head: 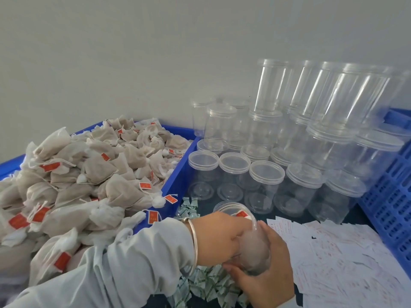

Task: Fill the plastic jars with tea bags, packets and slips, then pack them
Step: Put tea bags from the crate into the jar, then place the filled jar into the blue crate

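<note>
A blue tray (181, 165) filling the left of the frame is heaped with tea bags (93, 172), beige pouches with strings and red tags, some spilling over its near rim. To the right of the tray, clear lidded jars (266, 174) are stacked in rows against the wall, taller ones on top, and a blue perforated crate (391, 196) is seen at the right edge. Green-printed packets (206, 285) are scattered at lower centre, partly hidden beneath the hands, and white slips (344, 252) with red print are spread at lower right. At lower centre an open jar (249, 241) is tilted and gripped around its base by the right hand (271, 263), fingers curled about it. A pale pouch and a red tag are visible inside. The left hand (218, 236), a bangle (193, 243) on its wrist, is pressed against the jar's mouth; its fingertips are hidden, so their grip cannot be told.
</note>
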